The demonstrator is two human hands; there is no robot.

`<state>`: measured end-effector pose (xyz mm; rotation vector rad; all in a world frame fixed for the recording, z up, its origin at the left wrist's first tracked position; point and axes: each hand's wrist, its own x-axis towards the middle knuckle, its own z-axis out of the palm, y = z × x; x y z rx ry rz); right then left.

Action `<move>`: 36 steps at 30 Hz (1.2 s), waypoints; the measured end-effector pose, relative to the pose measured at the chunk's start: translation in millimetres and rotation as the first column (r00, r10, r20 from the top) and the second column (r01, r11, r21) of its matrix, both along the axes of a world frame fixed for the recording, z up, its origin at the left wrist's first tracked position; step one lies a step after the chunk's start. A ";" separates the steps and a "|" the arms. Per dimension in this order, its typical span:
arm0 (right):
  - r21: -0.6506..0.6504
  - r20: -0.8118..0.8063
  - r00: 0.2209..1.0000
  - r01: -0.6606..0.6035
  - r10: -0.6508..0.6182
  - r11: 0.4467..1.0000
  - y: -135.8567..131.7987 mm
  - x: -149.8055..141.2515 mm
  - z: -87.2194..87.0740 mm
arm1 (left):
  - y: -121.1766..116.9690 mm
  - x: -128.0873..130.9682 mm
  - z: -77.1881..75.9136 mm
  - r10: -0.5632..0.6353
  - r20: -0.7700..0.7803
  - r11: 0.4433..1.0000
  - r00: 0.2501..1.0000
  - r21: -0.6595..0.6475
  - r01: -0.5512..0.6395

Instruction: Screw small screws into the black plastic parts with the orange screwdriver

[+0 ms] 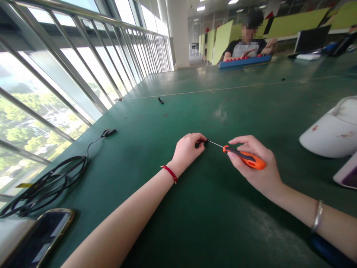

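Observation:
My left hand (187,150) rests on the green table (195,223), its fingers pinched round a small black part (201,143). My right hand (258,167) grips an orange-and-black screwdriver (245,158) by the handle. The thin metal shaft points left and its tip meets the small black part. A red string bracelet circles my left wrist and a silver bangle my right.
A coiled black cable (47,184) and a phone (39,238) lie at the left near the window railing. A white object (333,130) sits at the right edge. Small black bits (161,100) lie farther off. A person (248,44) sits across at a blue tray (244,61).

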<state>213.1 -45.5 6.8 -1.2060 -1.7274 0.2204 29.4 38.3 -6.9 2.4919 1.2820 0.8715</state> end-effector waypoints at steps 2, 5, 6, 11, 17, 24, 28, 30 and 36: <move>0.020 0.003 1.000 0.009 -0.009 1.000 -0.8 -1.0 0.1 | 0.1 -0.2 -0.2 -0.002 0.001 1.000 1.000 0.001 0.002; 0.121 -0.066 0.997 0.045 -0.038 0.992 1.1 -1.0 -2.4 | 0.6 -0.9 -1.5 -0.003 0.000 1.000 1.000 0.010 0.003; 0.149 -0.103 0.994 0.050 -0.035 0.988 2.3 -0.7 -3.5 | 0.9 -1.1 -2.0 -0.004 -0.002 1.000 1.000 0.013 0.004; 0.072 -0.118 0.993 -0.015 0.023 0.997 4.0 0.6 -5.0 | 1.5 -0.8 -2.2 -0.009 -0.004 1.000 1.000 0.018 0.009; 0.092 -0.030 0.999 0.038 -0.036 0.995 0.4 -1.7 -3.0 | 1.6 -0.3 -1.8 -0.004 -0.001 1.000 1.000 0.011 0.004; 0.071 -0.120 0.993 -0.012 0.021 0.997 3.8 0.4 -2.4 | 1.1 -0.9 -1.6 -0.003 -0.003 1.000 1.000 0.009 0.003; 0.031 -0.017 1.000 0.012 -0.012 0.999 -0.9 -0.7 -0.5 | 0.7 -0.5 -0.6 0.000 -0.003 1.000 1.000 -0.002 0.000; 0.055 -0.028 1.000 0.011 -0.009 0.998 -1.5 -1.1 -0.8 | 0.9 -0.3 -0.7 -0.004 -0.002 1.000 1.000 -0.001 0.004; 0.161 -0.174 0.985 0.026 0.002 0.987 4.1 0.8 -4.3 | 1.1 -0.2 -0.1 0.001 -0.013 1.000 1.000 0.001 -0.001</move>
